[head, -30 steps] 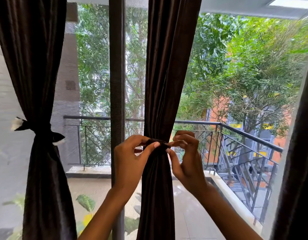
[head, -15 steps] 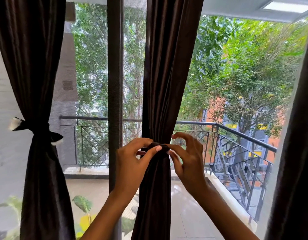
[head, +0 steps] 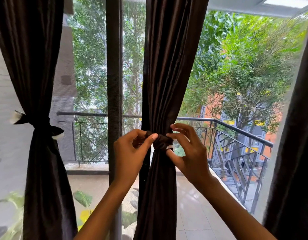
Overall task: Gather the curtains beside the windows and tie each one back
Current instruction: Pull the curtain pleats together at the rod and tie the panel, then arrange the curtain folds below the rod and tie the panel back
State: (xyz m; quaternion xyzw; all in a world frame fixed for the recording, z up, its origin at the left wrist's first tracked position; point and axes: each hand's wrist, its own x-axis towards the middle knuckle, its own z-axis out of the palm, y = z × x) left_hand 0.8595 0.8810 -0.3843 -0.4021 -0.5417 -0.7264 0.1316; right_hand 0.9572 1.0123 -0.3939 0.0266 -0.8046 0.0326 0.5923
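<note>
The middle curtain (head: 164, 84) hangs gathered just right of the window post (head: 114, 84), cinched by a dark tie-back (head: 161, 141) at railing height. The left hand (head: 130, 153) pinches the tie's left end between thumb and forefinger; the right hand (head: 187, 151) pinches its right end, other fingers spread. Best to draw both ends outward evenly and snug the knot, matching the tied left curtain (head: 37, 84). No writing or labels can be read
</note>
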